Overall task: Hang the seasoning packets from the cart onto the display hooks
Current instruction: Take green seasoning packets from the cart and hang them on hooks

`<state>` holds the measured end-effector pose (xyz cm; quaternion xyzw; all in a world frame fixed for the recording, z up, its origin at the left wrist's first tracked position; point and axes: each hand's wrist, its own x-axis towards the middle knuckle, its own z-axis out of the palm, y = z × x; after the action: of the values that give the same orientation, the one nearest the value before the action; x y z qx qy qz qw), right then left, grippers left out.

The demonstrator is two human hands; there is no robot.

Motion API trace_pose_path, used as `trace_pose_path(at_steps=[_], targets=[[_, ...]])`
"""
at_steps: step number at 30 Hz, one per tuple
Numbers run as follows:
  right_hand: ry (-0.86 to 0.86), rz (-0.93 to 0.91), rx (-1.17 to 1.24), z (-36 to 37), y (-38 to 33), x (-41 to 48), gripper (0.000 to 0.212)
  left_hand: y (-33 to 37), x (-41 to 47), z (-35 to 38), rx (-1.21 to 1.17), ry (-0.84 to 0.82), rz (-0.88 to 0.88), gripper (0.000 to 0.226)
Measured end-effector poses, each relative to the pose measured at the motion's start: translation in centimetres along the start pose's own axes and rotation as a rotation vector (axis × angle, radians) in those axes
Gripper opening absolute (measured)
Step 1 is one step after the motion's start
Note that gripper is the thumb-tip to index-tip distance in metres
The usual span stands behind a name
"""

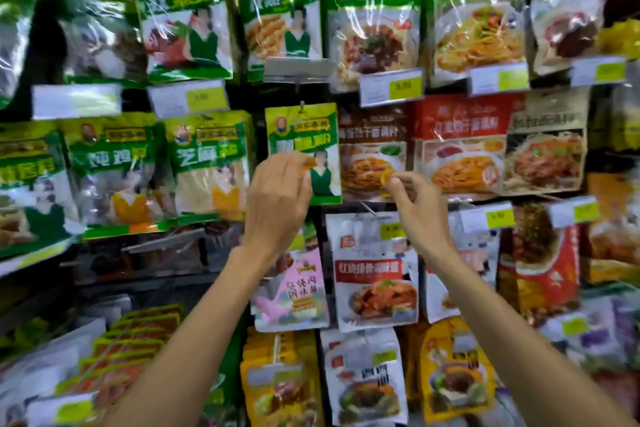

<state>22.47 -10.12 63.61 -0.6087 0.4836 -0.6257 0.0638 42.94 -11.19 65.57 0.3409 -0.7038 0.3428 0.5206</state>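
The green seasoning packet (302, 135) hangs on its hook (302, 107) just above the left grip (277, 198), whose loose fingers rest on its face. The right grip (417, 206), beside it, is curled and may be pinching something small and yellow, but blur leaves that unsure. This hanging looks done. Next: let go and fetch another from the cart, out of view.

My feed is filled edge to edge by a dark display wall (242, 94). Its black backing shows only in gaps, mostly at the upper left and upper centre of the frame. White price tags (391, 87) with yellow-green patches sit in clear holders along the rows (the print is too blurred for me to read). At lower left a grey shelf edge (145, 282) runs across. Bright light leaves white glare streaks on the glossy surfaces in the upper half.
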Motion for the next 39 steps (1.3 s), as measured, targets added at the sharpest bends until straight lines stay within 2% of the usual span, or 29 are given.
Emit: trace_pose_path(at_steps=[3,7,13,16,21,24,30,32,36,39], targets=[[0.017,0.1,-0.063,-5.7,3.7,-5.3,0.028,7.5,-4.0,3.2,-0.29,-0.186,-0.136,0.031],[0.08,0.309,-0.2,-14.3,9.8,-14.1,0.022,18.5,-10.5,7.5,-0.643,-0.476,-0.27,0.025],[0.278,0.784,-0.417,-25.7,19.1,-28.3,0.022,33.4,-21.0,12.9,-0.907,-0.942,-0.176,0.021],[0.368,0.999,-0.46,-29.4,23.1,-35.0,0.026,39.1,-26.2,15.8,-0.984,-1.155,-0.183,0.021],[0.535,1.305,-0.471,-32.2,29.2,-44.4,0.027,46.1,-35.1,20.0,-0.99,-1.481,-0.224,0.022],[0.564,1.455,-0.527,-32.2,33.0,-48.6,0.03,48.5,-40.6,22.2,-0.946,-1.663,-0.243,0.026],[0.616,1.687,-0.536,-30.3,40.2,-54.3,0.03,50.6,-49.8,26.5,-0.906,-1.897,-0.163,0.027],[0.623,1.749,-0.515,-29.4,42.0,-55.7,0.031,50.9,-52.2,27.2,-0.868,-1.961,-0.165,0.029],[0.691,1.91,-0.417,-27.8,45.2,-57.5,0.04,50.9,-55.6,27.4,-0.644,-2.025,0.025,0.052],[0.781,1.973,-0.328,-27.0,47.2,-58.3,0.036,51.3,-56.8,27.0,-0.585,-2.015,0.029,0.064]])
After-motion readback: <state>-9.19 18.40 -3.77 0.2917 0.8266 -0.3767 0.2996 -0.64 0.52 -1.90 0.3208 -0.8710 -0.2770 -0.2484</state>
